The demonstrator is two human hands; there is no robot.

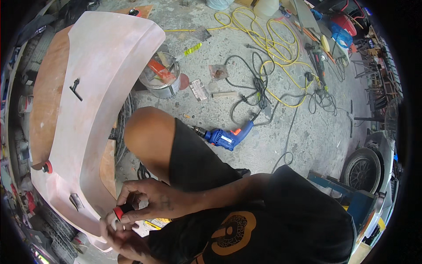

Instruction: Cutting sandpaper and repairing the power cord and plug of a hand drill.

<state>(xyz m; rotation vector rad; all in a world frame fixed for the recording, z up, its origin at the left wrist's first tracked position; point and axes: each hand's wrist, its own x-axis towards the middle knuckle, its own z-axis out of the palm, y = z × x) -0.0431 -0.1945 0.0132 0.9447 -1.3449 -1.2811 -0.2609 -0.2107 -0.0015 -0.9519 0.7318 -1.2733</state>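
My right hand (147, 202) pinches a small red-and-black round piece (121, 212). Just below it, my left hand (118, 240), slightly blurred, has its fingers around a small white piece (113, 223), partly hidden by them. Both hands are over the lower end of a large curved, pale pinkish panel (103, 44), which lies along the left on brown wooden board (46, 105). A black T-shaped key (76, 90) lies on the panel. Red-and-black round pieces sit at its left edge (47, 166) and by its far edge (134, 12).
My bent knee (149, 132) is beside the panel. A blue corded drill (224, 138) lies on the concrete floor, with yellow (272, 39) and black cables beyond. A metal can (165, 90) stands near the panel. A wheel (360, 171) and blue metal frame (338, 189) are at the right.
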